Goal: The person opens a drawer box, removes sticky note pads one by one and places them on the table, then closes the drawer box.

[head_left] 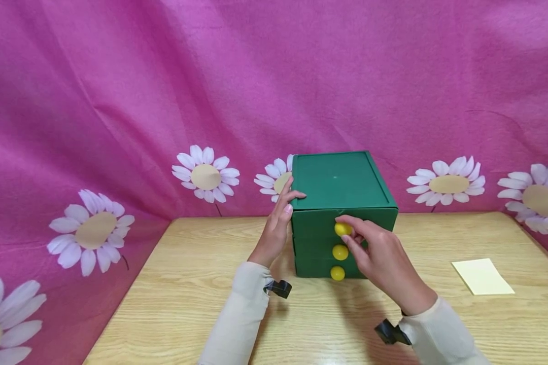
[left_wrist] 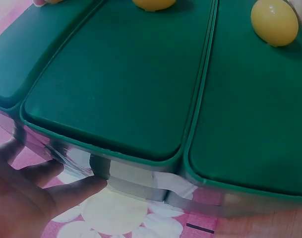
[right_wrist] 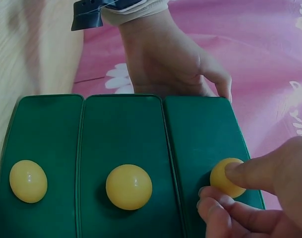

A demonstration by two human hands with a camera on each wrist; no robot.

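Note:
A green box of three stacked drawers [head_left: 342,177] stands on the wooden table, with one round yellow knob on each drawer front. My right hand [head_left: 385,256] pinches the top yellow knob [right_wrist: 222,178] between thumb and fingers. Below it sit the middle knob [head_left: 340,252] and the bottom knob [head_left: 337,273], both untouched. Against the box's left side rests my left hand [head_left: 276,228], fingers extended, one fingertip over the top edge. In the left wrist view the left fingers [left_wrist: 76,196] lie along the box's side. All three drawer fronts look flush.
A pale yellow pad of paper [head_left: 483,277] lies on the wooden table [head_left: 201,284], right of the box. Behind the table hangs a pink cloth [head_left: 274,76] with white daisies, close to the back of the box.

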